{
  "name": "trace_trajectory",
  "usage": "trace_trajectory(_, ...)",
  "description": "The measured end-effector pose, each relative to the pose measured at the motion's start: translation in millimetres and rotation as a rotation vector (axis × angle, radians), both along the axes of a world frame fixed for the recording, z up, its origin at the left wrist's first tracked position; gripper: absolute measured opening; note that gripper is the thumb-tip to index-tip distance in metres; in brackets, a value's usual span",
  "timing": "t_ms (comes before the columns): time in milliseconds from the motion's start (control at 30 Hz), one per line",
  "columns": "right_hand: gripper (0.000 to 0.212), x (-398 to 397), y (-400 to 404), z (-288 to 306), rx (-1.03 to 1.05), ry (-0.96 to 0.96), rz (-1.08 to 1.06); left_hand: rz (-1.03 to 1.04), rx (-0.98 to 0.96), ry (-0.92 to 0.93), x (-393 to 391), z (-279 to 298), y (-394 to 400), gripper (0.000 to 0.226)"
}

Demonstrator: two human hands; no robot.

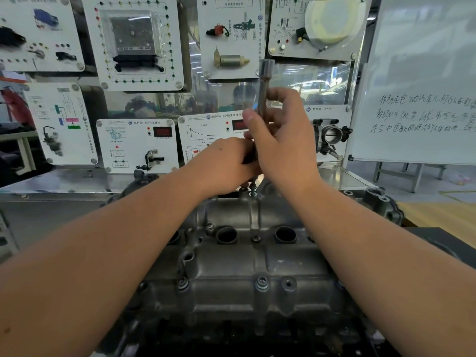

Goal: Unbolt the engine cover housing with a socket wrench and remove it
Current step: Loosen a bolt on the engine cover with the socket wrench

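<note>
Head view: right hand (280, 135) fingers grip the upright socket wrench (264, 91); left hand (226, 161) fingers curl round its base.

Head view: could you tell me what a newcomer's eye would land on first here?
Centre frame, the right hand grips an upright socket wrench, and the left hand holds its lower end over a far-edge bolt. Below lies the grey engine cover housing; behind stand white training panels.

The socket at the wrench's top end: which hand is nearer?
Right. The right hand grips the wrench shaft just below the socket; the left hand holds lower.
</note>
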State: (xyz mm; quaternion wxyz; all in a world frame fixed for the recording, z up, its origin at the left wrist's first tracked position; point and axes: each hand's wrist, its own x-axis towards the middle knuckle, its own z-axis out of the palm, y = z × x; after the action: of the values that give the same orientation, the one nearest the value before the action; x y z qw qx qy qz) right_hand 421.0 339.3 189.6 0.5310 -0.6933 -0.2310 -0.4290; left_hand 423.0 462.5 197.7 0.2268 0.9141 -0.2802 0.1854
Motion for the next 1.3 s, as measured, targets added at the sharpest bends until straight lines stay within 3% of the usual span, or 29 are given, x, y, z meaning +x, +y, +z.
trace_trajectory(133, 0.015, 2.6, -1.8, -0.2, -0.044, -0.031, -0.068, 0.0, -0.027, 0.017, 0.7, 1.6, -0.5, 0.021)
trace_trajectory(400, 0.029, 1.4, -1.6, 0.2, -0.005, 0.01, -0.029, -0.007, 0.004, -0.004, 0.4, 2.9, 1.2, 0.02)
trace_trajectory(533, 0.011, 3.1, -2.7, 0.8, -0.014, 0.002, -0.06, 0.019, -0.015, -0.015, 1.0, 2.1, 1.5, 0.021)
trace_trajectory(800, 0.03, -0.1, -2.0, -0.4, 0.0, 0.029, 0.015, -0.013, 0.005, -0.012, 0.5, 2.3, 1.2, 0.012)
trace_trajectory(967, 0.009, 0.2, -1.4, 0.0, -0.037, -0.01, -0.071, 0.018, -0.016, -0.027, -1.5, 0.8, 0.1, 0.017)
trace_trajectory(1300, 0.02, 0.2, -1.7, 0.5, -0.034, 0.036, -0.041, -0.001, -0.012, -0.048, -0.9, 1.9, 1.3, 0.014)
